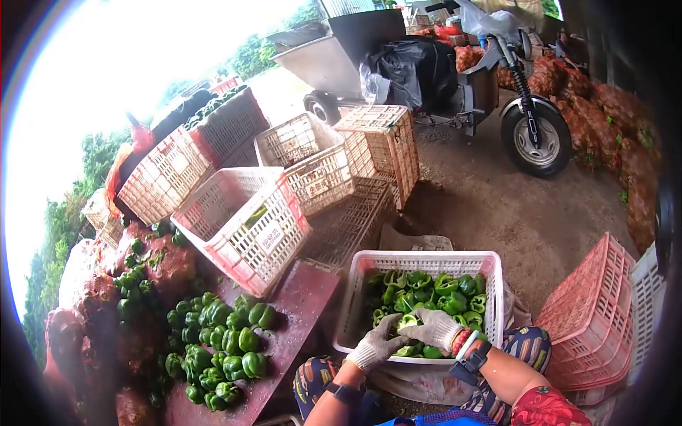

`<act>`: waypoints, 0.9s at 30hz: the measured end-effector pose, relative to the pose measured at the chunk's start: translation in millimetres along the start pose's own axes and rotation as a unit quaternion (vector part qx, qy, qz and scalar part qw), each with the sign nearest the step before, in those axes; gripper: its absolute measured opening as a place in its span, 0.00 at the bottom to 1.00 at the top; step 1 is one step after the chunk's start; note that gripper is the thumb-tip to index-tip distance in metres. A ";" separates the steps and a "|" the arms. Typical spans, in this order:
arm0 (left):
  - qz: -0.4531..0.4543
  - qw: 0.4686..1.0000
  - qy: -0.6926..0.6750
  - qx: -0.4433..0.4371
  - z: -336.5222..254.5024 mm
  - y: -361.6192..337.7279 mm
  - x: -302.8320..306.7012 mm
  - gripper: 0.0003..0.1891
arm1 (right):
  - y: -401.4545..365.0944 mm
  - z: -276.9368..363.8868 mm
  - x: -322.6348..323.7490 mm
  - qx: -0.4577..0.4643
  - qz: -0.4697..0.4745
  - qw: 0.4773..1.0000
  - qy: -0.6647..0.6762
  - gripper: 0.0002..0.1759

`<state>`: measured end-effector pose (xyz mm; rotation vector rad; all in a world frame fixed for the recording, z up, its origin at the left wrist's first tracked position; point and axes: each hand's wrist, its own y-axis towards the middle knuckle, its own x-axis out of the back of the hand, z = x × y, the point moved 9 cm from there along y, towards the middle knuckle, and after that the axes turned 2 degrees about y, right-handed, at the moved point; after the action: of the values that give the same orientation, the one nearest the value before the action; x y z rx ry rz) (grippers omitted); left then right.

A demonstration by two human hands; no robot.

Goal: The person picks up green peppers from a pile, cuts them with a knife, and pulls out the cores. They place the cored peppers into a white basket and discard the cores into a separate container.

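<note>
Over the near side of a white plastic crate [495, 298], both of my gloved hands meet around a light-green bell pepper [408, 321]. From the left, my left hand [380, 342] has its fingers curled against the pepper. My right hand [436, 331] closes on it from the other side, with a red band and a dark strap at the wrist. Cut and opened green bell peppers [446, 285] lie in the crate below and beyond the hands. The fingers partly cover the held pepper.
Whole green bell peppers [220, 326] are heaped on a reddish board [302, 302] at left. Beyond stand a pink-and-white crate [259, 227] and stacked crates [312, 167]. Red crates [586, 312] stand at right. A three-wheeled cart [455, 82] and net sacks [604, 128] are at the back.
</note>
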<state>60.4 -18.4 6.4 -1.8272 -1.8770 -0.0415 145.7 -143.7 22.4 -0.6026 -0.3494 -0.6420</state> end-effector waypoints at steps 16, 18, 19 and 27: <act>0.039 0.995 -0.080 0.035 10.8 8.0 -0.3 0.19 | -10.1 -8.9 -26.1 -0.009 0.129 0.937 0.325 0.34; -0.041 0.995 0.091 0.015 6.2 7.9 8.8 0.22 | -7.6 -10.7 -33.1 -0.025 0.108 0.929 0.352 0.34; -0.066 0.985 0.159 0.007 3.6 7.8 11.3 0.22 | -3.2 -15.8 -37.7 -0.035 0.107 0.923 0.367 0.34; -0.109 0.993 -0.034 -0.035 60.6 33.3 5.4 0.20 | 5.2 -17.0 -48.4 -0.064 0.080 0.903 0.418 0.30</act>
<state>71.5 11.9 -55.0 -1.6784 -2.1407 -0.1248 114.6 -129.0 -16.0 -0.4226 0.5485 -0.7083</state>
